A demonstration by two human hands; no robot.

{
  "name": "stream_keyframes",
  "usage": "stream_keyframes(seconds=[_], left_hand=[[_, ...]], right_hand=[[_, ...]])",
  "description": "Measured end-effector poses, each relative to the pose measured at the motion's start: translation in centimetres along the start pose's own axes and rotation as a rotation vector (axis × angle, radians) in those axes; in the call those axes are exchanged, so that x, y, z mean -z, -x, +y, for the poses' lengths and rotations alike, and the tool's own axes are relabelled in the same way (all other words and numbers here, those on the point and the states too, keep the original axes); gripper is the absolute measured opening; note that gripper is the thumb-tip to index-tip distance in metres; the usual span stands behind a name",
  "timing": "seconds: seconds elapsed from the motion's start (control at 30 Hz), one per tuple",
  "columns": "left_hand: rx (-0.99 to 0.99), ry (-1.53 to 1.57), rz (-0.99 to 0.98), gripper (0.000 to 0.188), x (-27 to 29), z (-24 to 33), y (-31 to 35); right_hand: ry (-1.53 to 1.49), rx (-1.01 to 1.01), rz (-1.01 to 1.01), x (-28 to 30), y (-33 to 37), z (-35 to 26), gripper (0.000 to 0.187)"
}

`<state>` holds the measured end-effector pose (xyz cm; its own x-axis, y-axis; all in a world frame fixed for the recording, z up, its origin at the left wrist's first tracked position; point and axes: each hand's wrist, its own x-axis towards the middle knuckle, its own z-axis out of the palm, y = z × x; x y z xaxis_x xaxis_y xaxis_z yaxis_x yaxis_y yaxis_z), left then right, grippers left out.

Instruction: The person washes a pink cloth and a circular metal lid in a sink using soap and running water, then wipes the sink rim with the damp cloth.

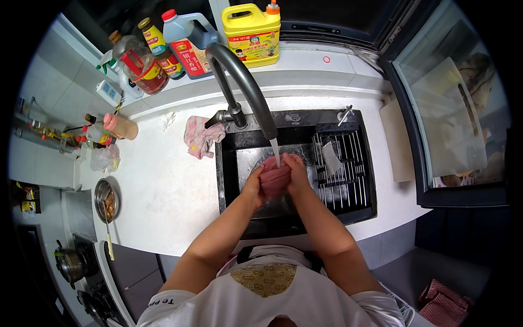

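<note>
Over the black sink point(297, 222), both hands hold a bunched pink cloth point(275, 179) under the tap. My left hand point(253, 188) grips its left side, and my right hand point(296, 173) has hold of its right side. Water point(275, 150) runs from the dark curved faucet point(253, 87) onto the top of the cloth. A roll-up drying rack point(343, 188) lies across the sink's right part, with a small pale pad point(330, 158) on it. Left of the faucet, a crumpled pink-and-white cloth point(202, 136) rests on the white counter point(158, 191).
A yellow jug point(252, 38), a blue-grey jug point(190, 46) and several bottles line the back ledge. At the counter's left stand a steel bowl point(108, 200) with food and a handled utensil in it, and a pink bottle point(121, 126). An open window frame point(408, 125) juts in from the right.
</note>
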<state>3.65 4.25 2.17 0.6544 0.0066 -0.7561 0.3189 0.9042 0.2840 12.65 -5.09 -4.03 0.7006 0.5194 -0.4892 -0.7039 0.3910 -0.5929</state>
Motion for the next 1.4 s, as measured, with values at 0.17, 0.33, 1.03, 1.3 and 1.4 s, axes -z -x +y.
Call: stream_keyframes(seconds=[0.17, 0.33, 1.03, 1.3, 1.4], left_hand=[[0.131, -0.019, 0.009, 0.049, 1.0, 0.3, -0.6], [-0.342, -0.132, 0.035, 0.03, 3.0, -1.2, -4.5], [-0.23, 0.068, 0.171, 0.04, 1.0, -1.9, -5.7], [-0.368, -0.168, 0.348, 0.024, -1.3, -1.4, -4.4], [-0.382, -0.224, 0.315, 0.023, -1.5, -1.4, -3.7]], right_hand=[[0.156, 0.072, -0.052, -1.9, 1.1, -0.3, 0.024], [0.1, -0.047, 0.029, -0.9, 1.4, -0.6, 0.024], [0.863, 0.533, 0.307, -1.7, 2.9, 3.1, 0.026], [0.822, 0.639, 0.213, -1.9, 2.5, 2.5, 0.027], [0.808, 0.666, 0.226, -1.5, 1.7, 3.1, 0.03]])
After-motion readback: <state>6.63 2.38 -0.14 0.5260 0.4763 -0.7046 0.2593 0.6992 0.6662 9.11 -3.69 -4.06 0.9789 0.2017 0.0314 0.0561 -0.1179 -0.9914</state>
